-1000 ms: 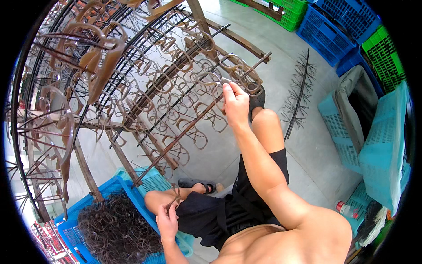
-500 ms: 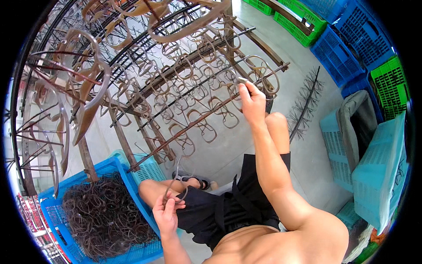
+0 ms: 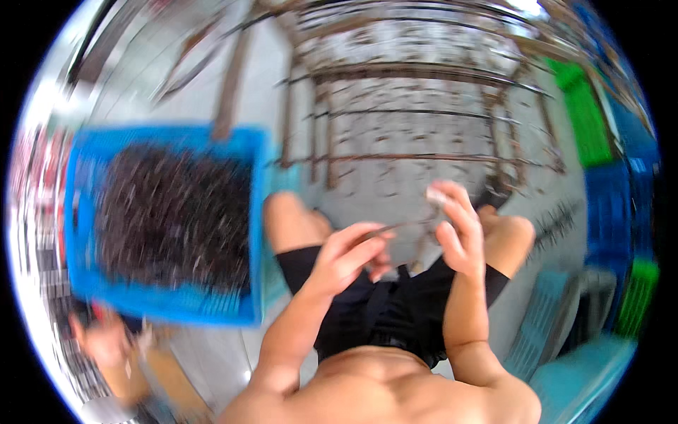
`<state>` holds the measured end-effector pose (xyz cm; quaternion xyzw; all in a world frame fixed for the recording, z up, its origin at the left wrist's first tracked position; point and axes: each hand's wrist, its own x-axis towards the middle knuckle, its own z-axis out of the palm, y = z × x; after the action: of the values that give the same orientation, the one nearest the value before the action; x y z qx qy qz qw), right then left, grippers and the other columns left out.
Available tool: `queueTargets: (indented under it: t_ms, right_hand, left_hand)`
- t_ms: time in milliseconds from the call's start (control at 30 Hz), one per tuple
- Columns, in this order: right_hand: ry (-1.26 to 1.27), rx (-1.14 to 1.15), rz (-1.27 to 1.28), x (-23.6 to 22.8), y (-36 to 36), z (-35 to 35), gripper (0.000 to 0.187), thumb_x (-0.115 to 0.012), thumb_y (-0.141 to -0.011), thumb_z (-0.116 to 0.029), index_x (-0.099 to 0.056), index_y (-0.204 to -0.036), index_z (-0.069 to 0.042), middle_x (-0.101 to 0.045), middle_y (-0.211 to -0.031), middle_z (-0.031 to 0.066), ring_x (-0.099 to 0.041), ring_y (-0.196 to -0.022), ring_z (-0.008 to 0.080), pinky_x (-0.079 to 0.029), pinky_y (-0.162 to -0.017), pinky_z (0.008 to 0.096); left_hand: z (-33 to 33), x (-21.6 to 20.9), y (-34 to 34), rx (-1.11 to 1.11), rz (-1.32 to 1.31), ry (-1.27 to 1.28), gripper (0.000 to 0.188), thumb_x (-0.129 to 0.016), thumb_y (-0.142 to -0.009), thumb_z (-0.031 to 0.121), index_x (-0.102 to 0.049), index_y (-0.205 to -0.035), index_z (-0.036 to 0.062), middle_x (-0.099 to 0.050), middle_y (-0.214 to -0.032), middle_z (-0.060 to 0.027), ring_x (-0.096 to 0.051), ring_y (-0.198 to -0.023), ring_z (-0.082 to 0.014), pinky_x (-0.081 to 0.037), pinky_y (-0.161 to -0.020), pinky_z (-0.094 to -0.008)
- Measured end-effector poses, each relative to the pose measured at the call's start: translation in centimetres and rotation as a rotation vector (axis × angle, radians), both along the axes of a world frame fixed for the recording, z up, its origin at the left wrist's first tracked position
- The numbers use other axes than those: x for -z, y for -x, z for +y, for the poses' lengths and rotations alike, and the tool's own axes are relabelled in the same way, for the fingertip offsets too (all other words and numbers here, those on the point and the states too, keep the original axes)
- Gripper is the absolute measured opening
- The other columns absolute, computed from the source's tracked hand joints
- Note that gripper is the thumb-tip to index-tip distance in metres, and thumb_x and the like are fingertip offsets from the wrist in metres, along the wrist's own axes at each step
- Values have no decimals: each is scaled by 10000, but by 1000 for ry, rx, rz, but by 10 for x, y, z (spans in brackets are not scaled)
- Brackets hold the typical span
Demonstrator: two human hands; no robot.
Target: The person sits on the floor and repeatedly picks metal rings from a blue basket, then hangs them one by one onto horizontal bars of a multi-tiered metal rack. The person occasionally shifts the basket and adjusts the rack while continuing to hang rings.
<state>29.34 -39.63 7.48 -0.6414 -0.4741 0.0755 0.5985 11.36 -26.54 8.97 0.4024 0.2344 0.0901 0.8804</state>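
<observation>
My left hand [image 3: 346, 258] is closed on a thin brown curved piece [image 3: 401, 225], held level in front of my lap. The piece's far end reaches toward my right hand [image 3: 459, 226]. The fingers of my right hand are apart, with something whitish at one fingertip. Whether this hand touches the piece is blurred. Beyond my knees stands a brown rack [image 3: 424, 158] with crossbars, and many small looped pieces hang from it.
At my left is a blue crate [image 3: 260, 212] heaped with dark curly strands [image 3: 173, 215]. Another person's hand [image 3: 106, 343] shows at lower left. Green [image 3: 575, 116] and blue crates [image 3: 609, 212] stand at right, with a spiky dark rod [image 3: 558, 225] on the floor.
My view has turned left and down. My right hand has come back from the rack toward my left hand. The left hand, with its piece, has moved in front of my lap.
</observation>
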Motion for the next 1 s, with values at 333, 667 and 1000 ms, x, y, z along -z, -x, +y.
queueTargets:
  t_ms: [333, 667, 1000]
  right_hand:
    - [-364, 327, 686, 27, -21, 1, 195, -501, -945, -164, -490, -783, -56, -413, -533, -20, -427, -441, 82, -340, -405, 220]
    - [-418, 810, 577, 57, -54, 41, 183, -481, -959, -176, -491, -835, -42, -424, -560, -24, -403, -424, 49, -310, -379, 204]
    - [-436, 785, 808, 45, -68, 31, 193, -501, -941, -183, -508, -818, -36, -411, -527, -32, -380, -398, 55, -297, -362, 227]
  left_hand:
    - [136, 29, 75, -649, 938, -1374, 314, -540, -887, 287, -616, -1038, 22, -624, -996, -199, -609, -907, -339, -477, -803, -392]
    - [213, 124, 188, -52, 1065, -723, 557, -457, -887, 263, -320, -1342, -27, -519, -1203, -194, -538, -1026, -267, -424, -871, -337]
    - [187, 108, 171, -238, 982, -1004, 463, -520, -916, 244, -438, -1287, -21, -602, -1103, -145, -576, -951, -203, -447, -832, -321]
